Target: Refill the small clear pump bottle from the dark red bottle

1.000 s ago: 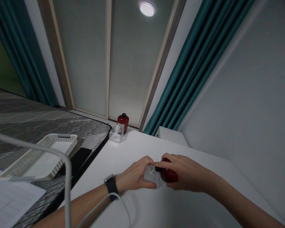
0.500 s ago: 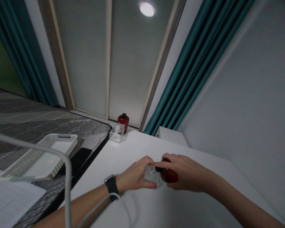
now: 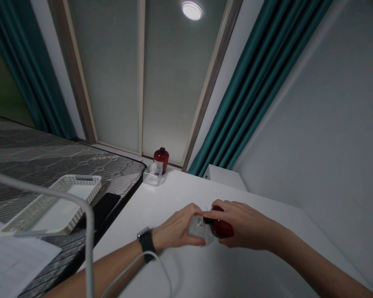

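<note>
Two hands near the middle of a white bench [image 3: 186,194]; a dark red bottle [image 3: 224,229] with a black neck lies roughly on its side in the right hand [image 3: 247,223], fingers closed over it in a firm grasp; a clear plastic box [image 3: 197,229] is grasped by the left hand [image 3: 177,227], just beside the bottle; the black neck meets the box under the right forefinger, though whether it enters cannot be told. A black wristwatch [image 3: 146,243] sits on the left wrist; a white cable [image 3: 136,265] runs by the left forearm. At the bench's far edge, a second red bottle [image 3: 161,160] stands upright, touching or just behind a second clear box [image 3: 151,177]; a white block [image 3: 224,177] lies near the far right corner. Beyond the left edge, a white plastic basket [image 3: 49,209] and a black slab [image 3: 103,209] rest on a grey patterned mat [image 3: 56,161]; sheets of paper [image 3: 15,260] lie lower left; teal curtains [image 3: 236,103] hang beyond.
</note>
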A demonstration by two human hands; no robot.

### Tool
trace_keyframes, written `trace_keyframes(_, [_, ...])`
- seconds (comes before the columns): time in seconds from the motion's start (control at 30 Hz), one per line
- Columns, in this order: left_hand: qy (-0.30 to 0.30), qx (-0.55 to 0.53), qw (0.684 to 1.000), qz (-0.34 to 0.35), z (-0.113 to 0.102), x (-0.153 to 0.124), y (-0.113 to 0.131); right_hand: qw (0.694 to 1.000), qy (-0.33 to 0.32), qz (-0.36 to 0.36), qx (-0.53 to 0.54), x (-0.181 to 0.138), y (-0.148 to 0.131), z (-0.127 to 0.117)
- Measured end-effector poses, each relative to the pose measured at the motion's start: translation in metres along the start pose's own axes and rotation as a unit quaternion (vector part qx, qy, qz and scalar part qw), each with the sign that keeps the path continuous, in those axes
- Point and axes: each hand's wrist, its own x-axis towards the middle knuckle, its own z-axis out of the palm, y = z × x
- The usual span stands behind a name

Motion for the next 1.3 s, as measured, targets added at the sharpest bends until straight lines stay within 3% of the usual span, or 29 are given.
trace_keyframes(1.3, [0.002,0.005,1.0,0.017,0.0003,-0.002,-0.0021,0.999,0.009,-0.014,-0.03,0.0017,0.0021,0.0029])
